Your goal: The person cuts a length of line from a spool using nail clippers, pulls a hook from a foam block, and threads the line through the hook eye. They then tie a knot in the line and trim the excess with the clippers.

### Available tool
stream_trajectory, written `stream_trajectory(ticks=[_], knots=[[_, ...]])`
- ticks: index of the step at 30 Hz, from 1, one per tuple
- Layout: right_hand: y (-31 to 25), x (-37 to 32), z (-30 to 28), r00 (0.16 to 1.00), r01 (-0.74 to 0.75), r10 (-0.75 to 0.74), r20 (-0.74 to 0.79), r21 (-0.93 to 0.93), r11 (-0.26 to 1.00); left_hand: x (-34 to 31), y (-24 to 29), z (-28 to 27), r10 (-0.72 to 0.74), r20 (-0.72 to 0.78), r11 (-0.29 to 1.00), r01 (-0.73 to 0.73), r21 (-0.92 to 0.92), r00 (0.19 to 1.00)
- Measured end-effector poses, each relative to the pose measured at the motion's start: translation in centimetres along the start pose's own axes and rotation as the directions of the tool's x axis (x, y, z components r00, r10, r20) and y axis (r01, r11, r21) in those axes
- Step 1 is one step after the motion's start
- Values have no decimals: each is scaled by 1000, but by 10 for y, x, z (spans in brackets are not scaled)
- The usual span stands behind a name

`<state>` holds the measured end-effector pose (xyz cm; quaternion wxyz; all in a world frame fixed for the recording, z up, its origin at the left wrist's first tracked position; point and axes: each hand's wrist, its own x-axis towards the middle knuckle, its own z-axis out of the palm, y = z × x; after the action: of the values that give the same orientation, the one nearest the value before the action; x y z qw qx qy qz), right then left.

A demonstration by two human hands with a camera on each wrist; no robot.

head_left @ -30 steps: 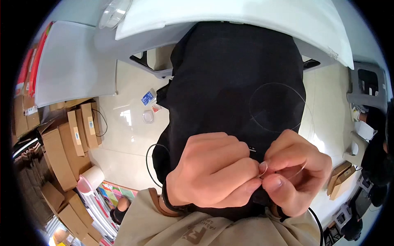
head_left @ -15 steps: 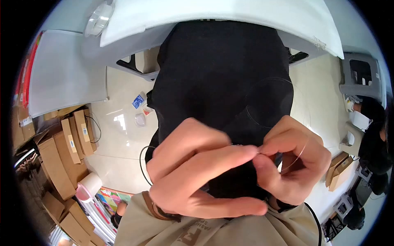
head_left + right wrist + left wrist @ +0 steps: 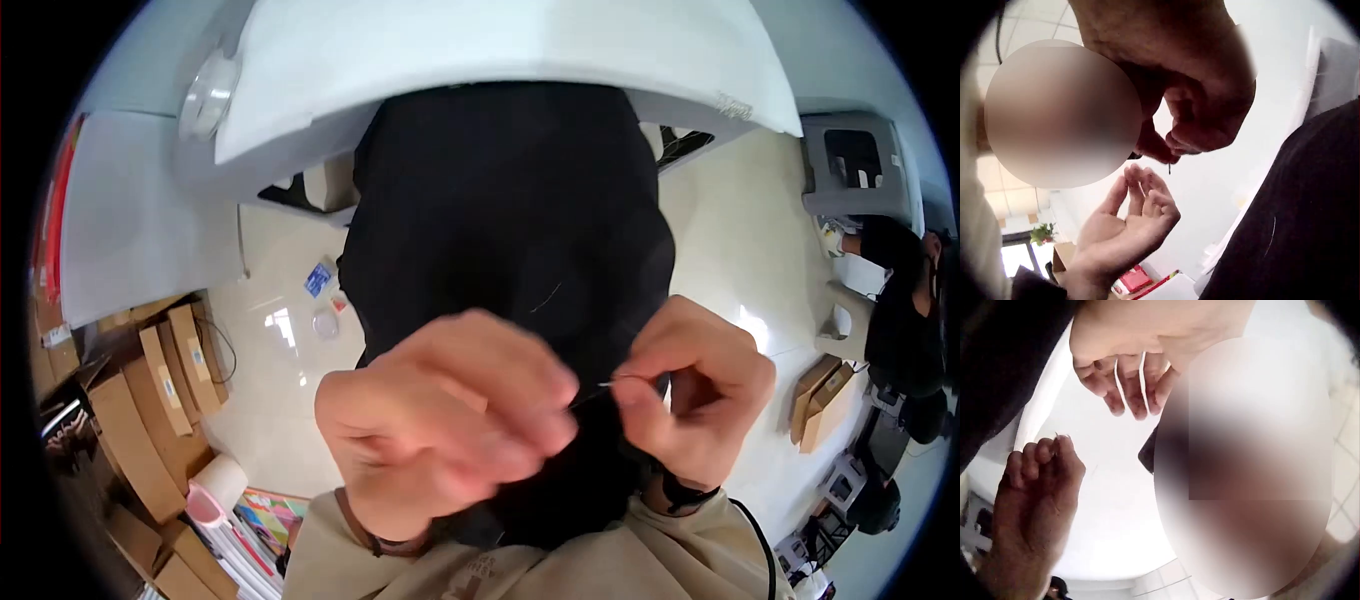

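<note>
Apparently thin wire in right hand.

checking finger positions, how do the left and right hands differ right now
The left hand has its fingers relaxed, with gaps between them in the left wrist view; the right hand has its fingers curled, pinching a thin strand. In the head view, the left hand is blurred, while the right hand looks sharper. Both are bare.
</note>
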<state>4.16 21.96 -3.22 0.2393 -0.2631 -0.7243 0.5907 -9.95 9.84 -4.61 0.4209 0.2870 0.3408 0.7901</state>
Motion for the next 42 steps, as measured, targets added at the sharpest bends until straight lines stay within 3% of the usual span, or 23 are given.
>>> stream_trajectory(ticks=[2,4,5,8,11,12,15,17,19,21,23,25,26,27,30,35,42], knots=[[6,0,-6,986,24,17,-163,242,970,-5,-8,0,17,-92,913,-53,-404,996],[9,0,-11,947,30,141,-290,514,858,-9,-17,-3,-42,-123,893,-17,-449,992],[8,4,-16,949,56,145,-281,600,798,-11,-19,-5,-72,-138,884,-1,-467,988],[13,23,-36,928,267,65,-366,778,568,-12,-25,-4,-204,-137,888,124,-442,969],[10,31,-72,933,313,-4,-360,807,501,-14,-38,6,-252,-59,895,209,-394,966],[3,33,-82,934,315,-16,-357,803,506,-14,-43,11,-264,-21,902,239,-360,964],[-13,47,-111,964,265,-64,-257,938,226,-5,-53,30,-402,16,874,388,-292,916],[-27,51,-126,989,87,-130,-62,978,190,1,-52,41,-557,117,796,569,-206,822],[-35,51,-135,992,43,-125,-15,973,227,0,-63,56,-653,188,703,680,-207,733],[-34,48,-137,977,179,-3,-215,805,566,-4,-75,65,-741,219,603,772,-199,635],[-17,60,-131,933,183,23,-359,527,830,-9,-90,72,-809,215,474,825,-308,546],[5,79,-123,860,13,52,-508,124,992,-14,-104,77,-884,207,274,823,-498,419],[18,88,-121,811,-133,37,-584,-122,984,-17,-111,80,-919,210,140,774,-618,335],[28,96,-118,828,-156,59,-557,-128,979,-17,-118,83,-942,226,9,694,-720,247],[55,107,-117,823,-210,86,-562,-161,964,-7,-126,88,-971,180,-27,669,-743,161],[70,120,-117,785,-261,148,-601,-105,960,-6,-134,88,-960,196,-34,610,-791,200],[83,121,-116,764,-200,125,-634,-48,979,-7,-145,91,-962,176,-20,584,-811,211]])
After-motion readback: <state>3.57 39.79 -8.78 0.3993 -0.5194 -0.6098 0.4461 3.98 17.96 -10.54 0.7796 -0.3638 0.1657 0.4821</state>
